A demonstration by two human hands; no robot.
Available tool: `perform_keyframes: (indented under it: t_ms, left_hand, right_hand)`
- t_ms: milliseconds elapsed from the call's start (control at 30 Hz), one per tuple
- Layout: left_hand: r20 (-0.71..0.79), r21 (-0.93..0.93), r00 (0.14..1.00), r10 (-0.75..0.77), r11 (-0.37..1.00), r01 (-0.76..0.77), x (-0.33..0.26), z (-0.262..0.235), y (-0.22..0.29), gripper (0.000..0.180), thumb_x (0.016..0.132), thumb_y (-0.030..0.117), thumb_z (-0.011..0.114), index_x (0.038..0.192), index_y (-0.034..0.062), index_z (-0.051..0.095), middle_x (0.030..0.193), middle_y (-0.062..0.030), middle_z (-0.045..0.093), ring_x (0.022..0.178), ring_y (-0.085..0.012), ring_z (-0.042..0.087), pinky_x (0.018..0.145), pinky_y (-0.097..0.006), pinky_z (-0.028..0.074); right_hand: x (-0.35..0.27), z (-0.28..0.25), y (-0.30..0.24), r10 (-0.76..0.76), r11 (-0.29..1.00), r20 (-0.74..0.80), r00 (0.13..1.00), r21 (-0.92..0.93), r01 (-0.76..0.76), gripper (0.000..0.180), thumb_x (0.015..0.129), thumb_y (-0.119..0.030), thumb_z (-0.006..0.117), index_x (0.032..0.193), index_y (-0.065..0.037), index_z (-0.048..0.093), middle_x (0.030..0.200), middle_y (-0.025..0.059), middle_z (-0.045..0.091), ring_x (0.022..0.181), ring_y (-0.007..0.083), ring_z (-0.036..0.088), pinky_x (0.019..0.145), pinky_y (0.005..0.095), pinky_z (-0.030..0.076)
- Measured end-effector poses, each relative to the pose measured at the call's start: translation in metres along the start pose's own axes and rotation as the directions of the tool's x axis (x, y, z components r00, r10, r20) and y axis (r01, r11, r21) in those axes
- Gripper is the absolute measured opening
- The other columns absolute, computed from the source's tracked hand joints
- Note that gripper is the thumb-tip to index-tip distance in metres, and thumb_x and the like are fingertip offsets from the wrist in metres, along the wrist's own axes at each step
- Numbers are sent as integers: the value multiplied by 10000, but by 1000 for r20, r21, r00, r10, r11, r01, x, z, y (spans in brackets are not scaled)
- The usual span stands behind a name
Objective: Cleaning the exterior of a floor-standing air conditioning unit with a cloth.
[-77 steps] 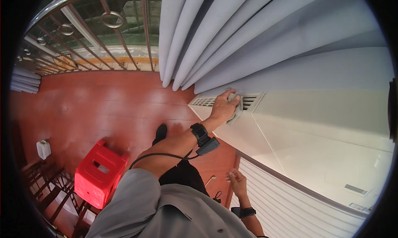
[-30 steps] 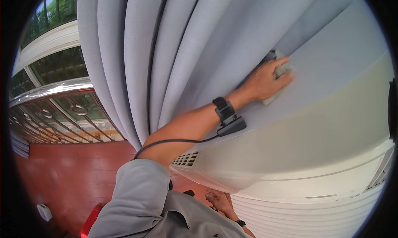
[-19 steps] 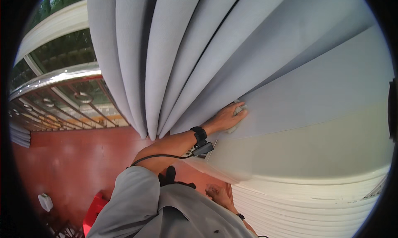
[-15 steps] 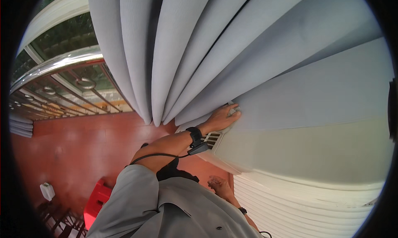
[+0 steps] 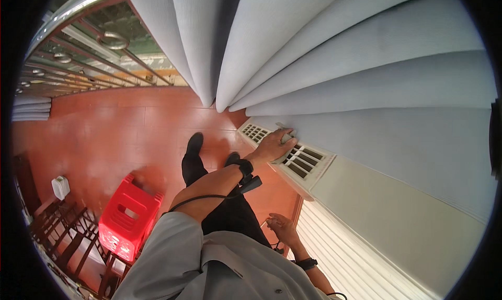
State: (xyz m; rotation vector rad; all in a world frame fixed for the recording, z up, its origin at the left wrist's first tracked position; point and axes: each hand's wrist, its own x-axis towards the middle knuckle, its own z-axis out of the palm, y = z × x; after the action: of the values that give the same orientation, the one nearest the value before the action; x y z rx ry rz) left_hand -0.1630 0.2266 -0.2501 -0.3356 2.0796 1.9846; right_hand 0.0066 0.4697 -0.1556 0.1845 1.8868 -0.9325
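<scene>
My left hand (image 5: pixel 273 145) reaches forward with its fingers closed over a crumpled grey cloth (image 5: pixel 286 138). The cloth rests by the slotted vents (image 5: pixel 301 161) along the edge of a pale cabinet (image 5: pixel 376 187). Long grey curtains (image 5: pixel 314 49) hang just beyond that hand. Lower down, my right hand (image 5: pixel 283 228) hangs close to my body beside the cabinet's white ribbed face (image 5: pixel 345 242). Its fingers are curled in, and whatever may be between them is too small to make out.
On the left, a red plastic stool (image 5: pixel 128 216) stands on the red floor (image 5: pixel 104 143). Dark wooden chairs (image 5: pixel 68 234) and a small white container (image 5: pixel 60 187) are behind it. A metal railing (image 5: pixel 89 59) runs along the window at the far left.
The view has tipped down and left, revealing more vents, the stool and my feet. My left hand keeps the cloth at the vent edge; my right hand has come slightly further out from my body.
</scene>
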Motion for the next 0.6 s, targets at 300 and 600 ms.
perform_keyframes:
  t_ms: [300,600]
  left_hand:
    - [-98,-2,993,-59,998,60,2,7,-47,582,919,474,659,1284,23,610,1122,-209,687,1075,-266,660,936,-353,501]
    - [-83,-92,980,-182,980,174,21,0,-97,560,906,533,615,1110,14,673,978,-215,713,934,-313,696,853,-382,529]
  right_hand:
    - [32,2,18,-49,998,112,993,39,45,373,979,-138,625,1298,40,549,1034,95,711,951,145,670,832,298,547]
    - [35,8,48,95,994,92,991,-61,-90,349,965,-141,640,1235,71,578,1004,116,718,956,155,678,843,285,538]
